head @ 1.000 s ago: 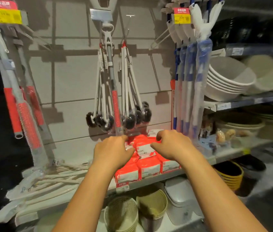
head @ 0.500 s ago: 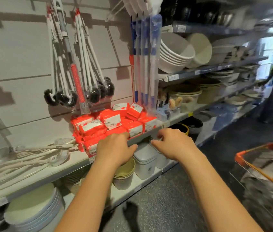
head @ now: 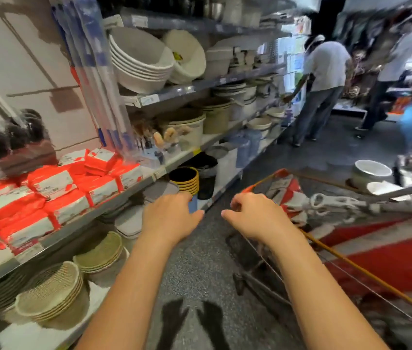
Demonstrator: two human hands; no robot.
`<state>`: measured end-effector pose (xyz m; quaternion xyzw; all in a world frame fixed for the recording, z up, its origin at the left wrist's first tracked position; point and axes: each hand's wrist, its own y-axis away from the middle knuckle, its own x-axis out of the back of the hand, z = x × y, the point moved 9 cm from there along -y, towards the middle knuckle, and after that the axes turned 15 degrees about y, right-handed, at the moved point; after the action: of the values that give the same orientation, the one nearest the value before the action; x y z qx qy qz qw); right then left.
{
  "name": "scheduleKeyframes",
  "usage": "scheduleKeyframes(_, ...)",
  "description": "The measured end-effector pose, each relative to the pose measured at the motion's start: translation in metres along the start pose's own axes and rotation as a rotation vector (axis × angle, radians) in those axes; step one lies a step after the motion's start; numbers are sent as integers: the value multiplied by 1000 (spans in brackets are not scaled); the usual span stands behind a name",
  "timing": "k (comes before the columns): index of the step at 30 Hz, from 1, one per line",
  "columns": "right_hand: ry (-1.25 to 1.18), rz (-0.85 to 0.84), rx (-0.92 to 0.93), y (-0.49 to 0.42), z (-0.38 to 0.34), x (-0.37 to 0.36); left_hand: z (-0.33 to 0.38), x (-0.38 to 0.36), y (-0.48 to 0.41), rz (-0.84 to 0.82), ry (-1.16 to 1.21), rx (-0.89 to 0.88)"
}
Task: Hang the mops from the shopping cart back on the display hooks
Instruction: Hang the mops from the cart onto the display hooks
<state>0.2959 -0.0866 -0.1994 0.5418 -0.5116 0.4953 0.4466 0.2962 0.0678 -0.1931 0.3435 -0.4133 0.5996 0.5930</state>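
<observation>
Both forearms are stretched forward over the speckled floor. The left hand is held palm down with its fingers loosely bent, and nothing is gripped in it. The right hand is held the same way, fingers loosely curled and empty, just beside the near corner of the shopping cart; whether the cart is touched cannot be told.

A mop is seen lying across the cart, its white loop end pointed toward the right hand and its grey shaft running off to the right. Large red packaging is stacked in the cart below it, and the cart's orange rim and wire side lie between the right hand and the mop.

To the left, stacked woven baskets are set on the bottom shelf. Above them, red packets are piled on the shelf, and black round-headed items hang blurred at the far left. A stack of yellow-rimmed bins is placed just past the left hand.

Farther up, plastic-wrapped blue-and-white mops are hung on the display, beside nested white bowls. At the aisle's far end, a person in a white top is seen bent toward the shelves.
</observation>
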Motion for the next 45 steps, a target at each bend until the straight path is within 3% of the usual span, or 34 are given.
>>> scheduleKeyframes(6, 18, -46, -142, 23, 128, -15, 106, -88, -12, -132, 33, -102)
scheduleKeyframes(13, -64, -96, -247, 20, 215, -31, 180, -147, -38, -218, 40, -181)
scheduleKeyframes(29, 5, -157, -577, -129, 350, -54, 277, -251, -229, -339, 122, -366)
scheduleKeyframes(36, 37, -200, -681, -160, 398, -75, 284, -317, -268, -443, 182, -366)
scheduleKeyframes(45, 97, -266, -625, -184, 455, -116, 295, -403, -274, -489, 292, -147)
